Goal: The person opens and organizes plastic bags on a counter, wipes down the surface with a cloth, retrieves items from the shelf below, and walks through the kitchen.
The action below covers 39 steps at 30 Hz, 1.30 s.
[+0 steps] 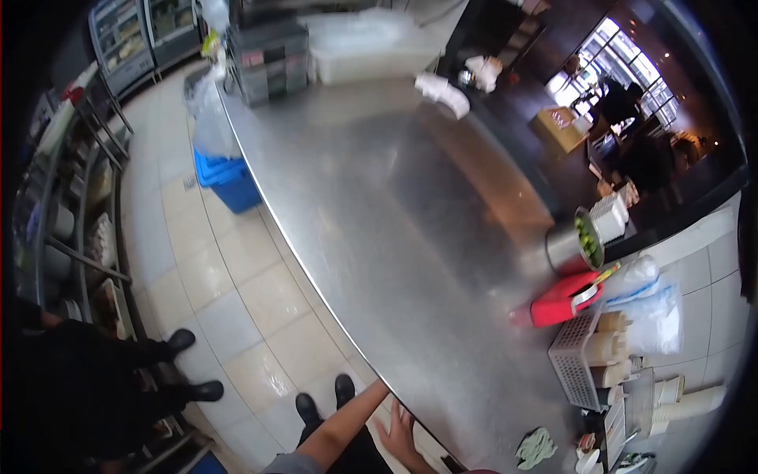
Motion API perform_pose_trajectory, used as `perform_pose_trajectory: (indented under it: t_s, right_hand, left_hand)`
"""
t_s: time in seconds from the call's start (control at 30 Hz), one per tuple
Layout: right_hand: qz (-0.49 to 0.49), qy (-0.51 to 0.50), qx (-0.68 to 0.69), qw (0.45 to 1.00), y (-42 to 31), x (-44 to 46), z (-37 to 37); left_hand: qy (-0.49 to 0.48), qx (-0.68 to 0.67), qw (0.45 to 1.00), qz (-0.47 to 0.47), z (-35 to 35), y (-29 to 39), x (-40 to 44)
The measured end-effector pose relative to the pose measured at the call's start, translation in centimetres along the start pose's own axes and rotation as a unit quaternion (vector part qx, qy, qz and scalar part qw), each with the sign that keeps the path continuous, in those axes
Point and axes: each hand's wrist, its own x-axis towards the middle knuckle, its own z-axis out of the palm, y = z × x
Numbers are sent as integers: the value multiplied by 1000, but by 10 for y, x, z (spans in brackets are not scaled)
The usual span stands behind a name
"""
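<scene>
My left forearm, with a grey sleeve, reaches up to the edge of the steel counter [347, 213]; the hand at its end is hidden at that edge. Just right of this arm is my right hand [399, 434], fingers apart, beside the counter's side and holding nothing visible. A crumpled green cloth [536, 448] lies on the counter's near right part. Further along the right side are a red container [560, 302], a steel pot [570, 246] with green items inside, and a grey perforated basket [575, 363] holding containers.
Another person in dark clothes and boots [75, 395] is at the lower left, beside shelves [87, 265]. A blue bin [229, 182] sits on the tiled floor. White cloths [444, 95] and a white tub [371, 63] are at the counter's far end. People are beyond the pass-through opening.
</scene>
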Motion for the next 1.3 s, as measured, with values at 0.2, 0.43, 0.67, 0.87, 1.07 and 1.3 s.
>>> perform_pose_trajectory:
  t_s: [0.2,0.43,0.67,0.87,1.07,1.3]
  right_hand:
    - [-85,-211,199,953,-27,-20,-46]
    - [-169,-309,171,920,-54,27,-78]
    - [-373,-228,191,879,-166,142,-79]
    - [-476,-148,202,843,-309,229,-76]
    - [-416,-69,276,864,-421,317,-106]
    - [-357,168,222,892,-481,420,-185]
  left_hand:
    - [80,-25,995,61,-100,34,-112]
    - [-119,206,957,-166,-224,-16,-243]
    - [-45,214,935,-280,-316,-6,-282]
    - [8,214,923,-320,-430,22,-291]
    - [76,276,921,-263,-555,25,-277]
    - [82,275,954,-91,-679,30,-200]
